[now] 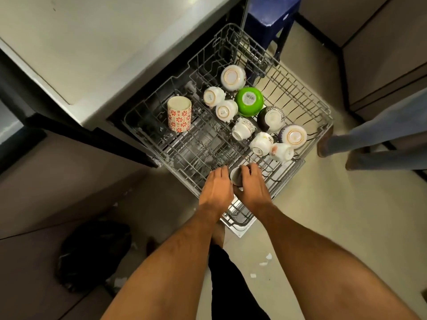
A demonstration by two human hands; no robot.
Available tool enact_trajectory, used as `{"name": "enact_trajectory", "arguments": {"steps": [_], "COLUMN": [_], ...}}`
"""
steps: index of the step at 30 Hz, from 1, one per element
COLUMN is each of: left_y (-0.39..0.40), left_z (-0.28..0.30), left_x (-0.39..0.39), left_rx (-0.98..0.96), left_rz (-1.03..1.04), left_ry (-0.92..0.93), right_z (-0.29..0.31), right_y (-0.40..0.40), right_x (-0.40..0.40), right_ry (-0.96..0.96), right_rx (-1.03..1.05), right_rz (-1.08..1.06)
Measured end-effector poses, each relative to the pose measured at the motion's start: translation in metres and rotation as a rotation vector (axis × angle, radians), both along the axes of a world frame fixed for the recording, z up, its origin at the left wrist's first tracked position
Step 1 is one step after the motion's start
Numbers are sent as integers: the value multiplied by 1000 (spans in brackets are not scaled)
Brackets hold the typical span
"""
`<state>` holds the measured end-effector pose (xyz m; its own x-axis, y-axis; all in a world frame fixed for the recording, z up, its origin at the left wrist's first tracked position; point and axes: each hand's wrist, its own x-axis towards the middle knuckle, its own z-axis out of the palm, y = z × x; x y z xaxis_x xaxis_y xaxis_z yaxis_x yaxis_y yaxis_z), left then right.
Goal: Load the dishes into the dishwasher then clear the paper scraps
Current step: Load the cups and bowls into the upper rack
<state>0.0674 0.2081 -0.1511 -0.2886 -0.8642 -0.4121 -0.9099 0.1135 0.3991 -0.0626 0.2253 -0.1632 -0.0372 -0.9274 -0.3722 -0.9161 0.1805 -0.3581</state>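
Presently, item in hand: one small dark cup [236, 177], mouth tipped toward the left, at the near edge of the pulled-out dishwasher rack [300, 105]. The right hand [250, 184] curls over its body and grips it; the left hand [217, 187] rests against its rim side with fingers fairly straight, steadying rather than grasping. Handling, by judgement: ceramic, light, rigid, glazed and probably slick, liable to chip against the wire tines; best held round the body and set down inverted. Already racked: a green bowl [249, 101], white and patterned cups, and a tall red-flowered tumbler [179, 116], nearly all upside down. Surroundings: pale tiled floor [323, 204] with white paper scraps [265, 259] near the person's legs, a black bag [92, 252] to the left, a blue stool [270, 17] beyond the rack, grey countertop [104, 42] above.
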Motion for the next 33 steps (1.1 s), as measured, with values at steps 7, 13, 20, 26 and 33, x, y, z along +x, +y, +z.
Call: {"name": "enact_trajectory", "arguments": {"steps": [7,13,20,26,33], "left_y": [-5,-3,-3,-10,-34], "left_z": [-7,-3,16,56,125], "left_x": [-9,-7,5,44,118], "left_rx": [96,95,-46,-183,-327], "left_rz": [41,27,-10,-47,-33], "left_ry": [11,15,-4,-25,-64], "right_z": [-14,-17,3,55,137], "right_y": [-5,-2,1,-9,-37], "right_x": [2,3,7,18,75], "right_ry": [7,19,35,104,129], "right_rx": [8,10,-12,-92,-266], "right_rz": [21,32,12,42,71]}}
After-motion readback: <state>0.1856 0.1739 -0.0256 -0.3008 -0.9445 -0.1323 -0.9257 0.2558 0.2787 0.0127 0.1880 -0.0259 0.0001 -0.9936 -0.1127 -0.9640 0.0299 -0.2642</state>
